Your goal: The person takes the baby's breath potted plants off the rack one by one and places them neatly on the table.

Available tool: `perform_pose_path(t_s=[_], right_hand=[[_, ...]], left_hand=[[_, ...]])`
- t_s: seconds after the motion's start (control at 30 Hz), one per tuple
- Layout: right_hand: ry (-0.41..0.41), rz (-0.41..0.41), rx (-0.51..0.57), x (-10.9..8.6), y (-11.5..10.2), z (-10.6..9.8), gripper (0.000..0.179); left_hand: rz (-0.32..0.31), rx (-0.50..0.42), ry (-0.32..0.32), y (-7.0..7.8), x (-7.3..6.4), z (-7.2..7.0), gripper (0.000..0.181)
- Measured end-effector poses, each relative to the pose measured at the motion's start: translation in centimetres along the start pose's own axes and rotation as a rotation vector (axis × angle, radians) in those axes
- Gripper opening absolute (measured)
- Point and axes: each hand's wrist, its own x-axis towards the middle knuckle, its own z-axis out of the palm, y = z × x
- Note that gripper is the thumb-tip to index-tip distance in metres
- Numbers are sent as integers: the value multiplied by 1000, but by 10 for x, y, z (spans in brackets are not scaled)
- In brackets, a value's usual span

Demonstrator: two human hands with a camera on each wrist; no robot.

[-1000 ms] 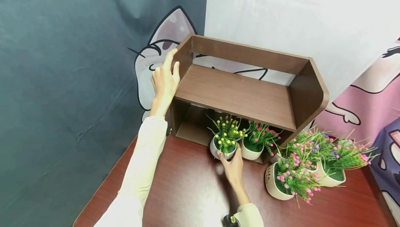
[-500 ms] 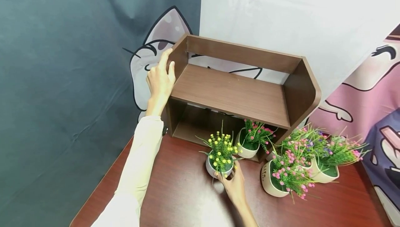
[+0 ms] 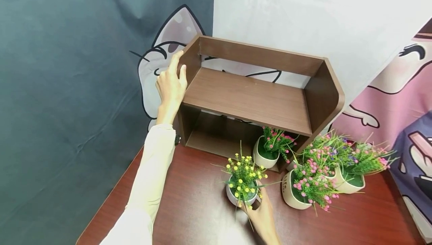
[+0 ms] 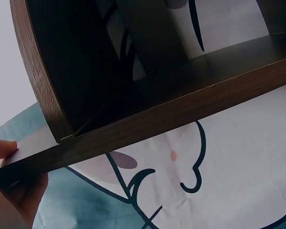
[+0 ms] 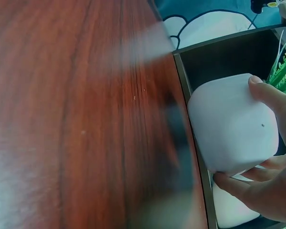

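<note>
My right hand (image 3: pixel 262 215) grips a white pot of yellow flowers (image 3: pixel 243 185) above the tabletop, in front of the brown shelf. In the right wrist view, the thumb and fingers pinch the smooth white pot (image 5: pixel 233 126) from both sides. At the shelf's left end, my left hand (image 3: pixel 171 85) holds the side panel (image 3: pixel 191 59). The left wrist view has the thumb on one face of that panel (image 4: pixel 133 129) and the fingers on the other. Inside the lower compartment, toward its right end, stands a white pot of pink flowers (image 3: pixel 266 157).
Several pots of pink and purple flowers stand right of the shelf, among them a pot lettered "Life" (image 3: pixel 297 196). The upper shelf board (image 3: pixel 246 97) spans between the side panels. Cartoon-printed cloth (image 3: pixel 162 61) hangs behind. The reddish wooden table (image 3: pixel 189 200) lies in front.
My right hand has drawn the yellow-flowered pot out of the lower compartment, toward me. My left hand keeps its hold on the shelf's side. The head view has shifted slightly.
</note>
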Motion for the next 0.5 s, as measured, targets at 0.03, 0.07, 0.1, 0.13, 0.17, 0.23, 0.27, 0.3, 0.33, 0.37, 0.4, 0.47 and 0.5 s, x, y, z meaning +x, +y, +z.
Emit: perform_pose_path(t_s=[0.03, 0.07, 0.1, 0.13, 0.17, 0.23, 0.27, 0.3, 0.33, 0.37, 0.4, 0.47, 0.5], right_hand=[[9, -7, -18, -3, 0, -1, 84], [18, -13, -33, -5, 0, -2, 84], [31, -20, -63, -8, 0, -3, 83], [39, -28, -88, -11, 0, -5, 83], [46, -31, -110, -13, 1, -7, 83], [55, -38, -156, -20, 0, -14, 82], [53, -38, -182, -24, 0, -17, 82], [51, -34, -211, -28, 0, -21, 81], [45, -25, -233, -32, 0, -25, 81], [40, -8, -251, -36, 0, -30, 82], [24, 24, -269, -40, 0, -34, 82], [5, 67, -292, -48, 2, -42, 82], [-17, 113, -279, -51, 2, -45, 82]], left_hand=[[-3, 0, 1, 0, 0, 0, 37], [-5, 0, 2, 0, 0, 0, 37], [-6, 2, 5, -1, 0, -1, 37], [-6, 1, 4, -1, 0, -1, 37], [-6, -1, 5, -1, 0, -1, 37], [-7, -4, 4, -1, 1, -1, 37], [-8, -6, 2, -1, 0, -1, 37], [-9, -7, 3, -1, 0, -1, 37], [-11, -8, 2, -1, 0, -1, 37], [-13, -8, 2, -1, 0, -1, 37], [-16, -9, 1, -1, 0, -1, 37], [-19, -10, -2, -1, -1, -2, 37], [-21, -9, -3, -1, 0, -3, 37]])
